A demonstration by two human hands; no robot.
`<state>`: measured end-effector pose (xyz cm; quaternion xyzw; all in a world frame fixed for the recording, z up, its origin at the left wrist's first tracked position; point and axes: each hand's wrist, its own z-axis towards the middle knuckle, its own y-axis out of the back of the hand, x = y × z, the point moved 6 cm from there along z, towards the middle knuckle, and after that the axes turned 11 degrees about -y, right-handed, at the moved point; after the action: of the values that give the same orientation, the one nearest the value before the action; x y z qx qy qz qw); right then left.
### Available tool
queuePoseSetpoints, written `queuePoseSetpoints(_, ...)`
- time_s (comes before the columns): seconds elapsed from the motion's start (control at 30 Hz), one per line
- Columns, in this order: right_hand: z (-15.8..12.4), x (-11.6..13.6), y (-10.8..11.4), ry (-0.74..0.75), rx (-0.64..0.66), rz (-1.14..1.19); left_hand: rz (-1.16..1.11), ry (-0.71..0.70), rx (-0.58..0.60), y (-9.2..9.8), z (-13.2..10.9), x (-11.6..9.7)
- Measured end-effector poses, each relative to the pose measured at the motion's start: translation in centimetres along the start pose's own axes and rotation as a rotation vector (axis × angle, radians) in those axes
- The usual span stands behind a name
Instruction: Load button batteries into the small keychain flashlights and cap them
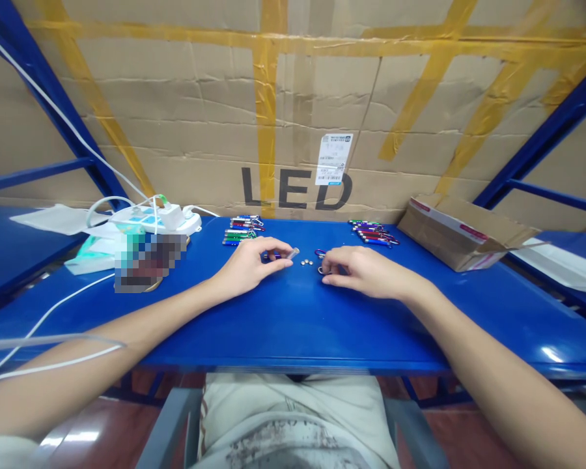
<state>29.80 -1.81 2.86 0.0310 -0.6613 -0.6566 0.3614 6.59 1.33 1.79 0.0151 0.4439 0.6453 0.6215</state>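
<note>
My left hand (247, 266) is closed, thumb and fingertips pinching a small translucent tube (294, 252). A dark blue piece (272, 256) shows partly beneath its curled fingers. Between the two hands, several small silver button cells (306, 262) lie on the blue table (283, 326). On the right, my right hand (364, 270) has its fingers curled down at a purple carabiner clip (319, 252) and a small metal ring; the fingertips partly cover them. Behind my left hand lie several coloured pen-shaped flashlights (241, 233) with clips. A second group of flashlights (374, 234) rests behind my right hand.
An open cardboard box (461, 238) stands at the right back. To the left are a white power strip (176, 221) with cables, a green-and-white packet (95, 254) and a pixelated object (149, 264). A large taped carton (200, 130) walls off the back.
</note>
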Motion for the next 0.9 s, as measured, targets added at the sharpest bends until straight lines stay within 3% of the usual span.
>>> queuePoseSetpoints(0.13, -0.1, 0.0, -0.3, 0.005, 0.067, -0.006, 0.034, -0.041, 0.016, 0.2, 0.1, -0.2)
queuePoseSetpoints(0.53, -0.2, 0.8, 0.1, 0.041, 0.066, 0.069, 0.123, -0.114, 0.03, 0.4, 0.2, -0.6)
queuePoseSetpoints(0.9, 0.6, 1.9, -0.4, -0.023, -0.265, 0.429, 0.126, -0.141, 0.093, -0.3, 0.0, -1.4)
